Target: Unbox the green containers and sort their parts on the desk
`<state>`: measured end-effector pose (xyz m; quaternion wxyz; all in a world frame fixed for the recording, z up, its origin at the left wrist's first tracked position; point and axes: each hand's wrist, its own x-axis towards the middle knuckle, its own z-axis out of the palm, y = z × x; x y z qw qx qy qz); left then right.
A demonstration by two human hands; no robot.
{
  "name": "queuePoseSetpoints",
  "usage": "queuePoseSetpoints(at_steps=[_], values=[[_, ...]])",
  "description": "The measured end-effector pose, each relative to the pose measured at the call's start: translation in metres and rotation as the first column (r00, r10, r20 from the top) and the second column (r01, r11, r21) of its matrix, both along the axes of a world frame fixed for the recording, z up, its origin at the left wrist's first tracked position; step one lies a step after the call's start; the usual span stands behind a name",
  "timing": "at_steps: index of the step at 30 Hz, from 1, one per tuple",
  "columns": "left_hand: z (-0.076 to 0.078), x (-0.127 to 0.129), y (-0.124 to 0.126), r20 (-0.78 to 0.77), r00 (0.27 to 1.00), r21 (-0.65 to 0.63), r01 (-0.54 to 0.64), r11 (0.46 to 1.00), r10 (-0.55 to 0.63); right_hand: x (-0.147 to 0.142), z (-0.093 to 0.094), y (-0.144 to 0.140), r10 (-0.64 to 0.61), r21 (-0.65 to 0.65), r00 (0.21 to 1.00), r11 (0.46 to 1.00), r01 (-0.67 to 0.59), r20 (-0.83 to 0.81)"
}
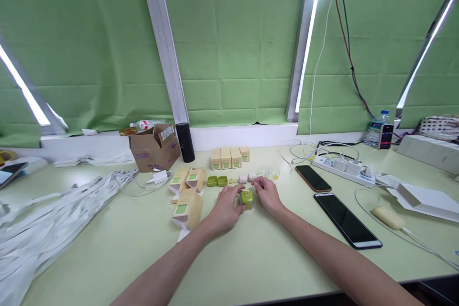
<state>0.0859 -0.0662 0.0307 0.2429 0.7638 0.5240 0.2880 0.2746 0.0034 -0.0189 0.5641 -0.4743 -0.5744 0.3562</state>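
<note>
Office-like workroom, pale-green flat worktop [229, 267], tan cardboard boxes [225, 158] mid-table, white oblong plastic power strip [340, 173] right, green fabric blinds [236, 43] far

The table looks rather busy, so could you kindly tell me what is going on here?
A person at the table holds a small green-topped container with the left hand. The right hand is just beside it, fingertips close together; whether they grip anything is too small to tell. Two green hollow pieces sit farther back, with opened cartons to the left and small boxes behind.
</note>
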Motion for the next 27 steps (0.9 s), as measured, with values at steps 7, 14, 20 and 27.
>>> queuePoseSetpoints(at_steps=[7, 14, 20, 27], values=[[-0.010, 0.001, 0.001, 0.056, 0.998, 0.027, -0.044, 0.999, 0.042, 0.003, 0.001, -0.008, 0.102, 0.005, 0.995, 0.995, -0.102, 0.022], [0.003, -0.002, 0.002, 0.271, 0.928, -0.028, -0.257, 0.966, 0.255, 0.003, 0.009, -0.026, 0.212, 0.035, 0.976, 0.976, -0.213, 0.048], [0.009, -0.001, 0.007, 0.461, 0.858, -0.097, -0.205, 0.974, 0.226, -0.011, 0.018, -0.045, 0.242, 0.127, 0.962, 0.958, -0.258, 0.127], [-0.003, 0.004, 0.007, 0.518, 0.821, -0.086, -0.231, 0.969, 0.241, -0.015, 0.020, -0.045, 0.170, 0.167, 0.983, 0.970, -0.179, 0.069]])
